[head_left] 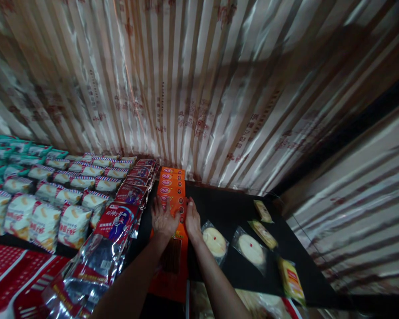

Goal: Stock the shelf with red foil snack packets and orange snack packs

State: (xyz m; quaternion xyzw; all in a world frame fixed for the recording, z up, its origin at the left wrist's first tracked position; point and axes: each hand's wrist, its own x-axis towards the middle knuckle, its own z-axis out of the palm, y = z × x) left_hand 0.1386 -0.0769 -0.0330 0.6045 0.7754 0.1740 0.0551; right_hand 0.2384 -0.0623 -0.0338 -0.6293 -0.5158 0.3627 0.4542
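A column of overlapping orange snack packets (173,191) lies on the black table, running away from me toward the curtain. My left hand (165,218) rests on the packets with its fingers spread, palm down. Along their right edge lies my right hand (192,218), fingers stretched forward and touching the side of the packets. The front packet has a dark window (171,257), partly covered by my left forearm. To the left is a row of overlapping dark red and silver packets (119,221). Right of my right hand lie two round pale flatbreads (214,242) in clear wrappers.
Rows of white snack bags (73,225) and green bags (18,148) fill the left side. Several yellow wrapped packets (265,234) lie along the right. A red patterned package (16,279) is at the lower left. A striped curtain (199,88) hangs behind the black table (226,199).
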